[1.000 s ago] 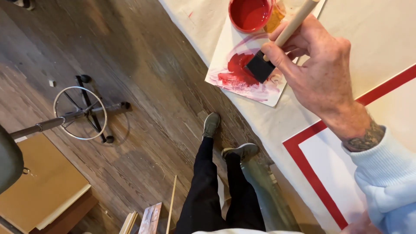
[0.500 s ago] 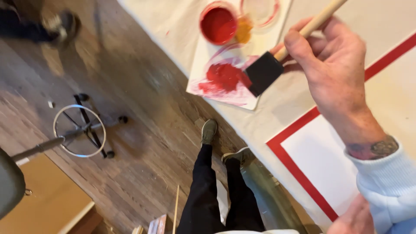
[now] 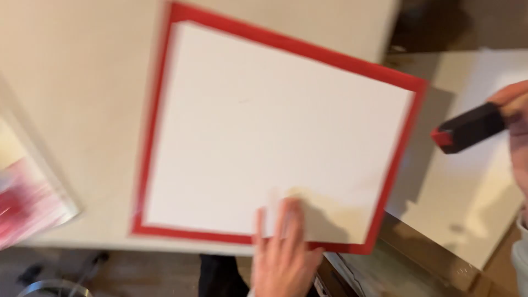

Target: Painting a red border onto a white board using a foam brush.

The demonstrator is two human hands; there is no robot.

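Observation:
A white square canvas (image 3: 264, 137) with a red painted border lies on a beige cloth-covered table (image 3: 82, 82). My left hand (image 3: 283, 253) lies flat on the canvas near its front edge, fingers apart. My right hand (image 3: 517, 126) is at the right edge of the view, shut on a black foam brush (image 3: 467, 129) whose tip is red with paint. The brush hangs in the air to the right of the canvas, apart from it. The picture is blurred by motion.
A paint-smeared white palette sheet (image 3: 27, 198) lies at the left edge. A second white board (image 3: 473, 181) lies to the right, under the brush. Wooden floor and a metal stool base (image 3: 49, 286) show at the bottom left.
The view has swung from the palette and floor to the canvas. My right hand has carried the brush away from the palette to the right. My left hand now rests on the canvas.

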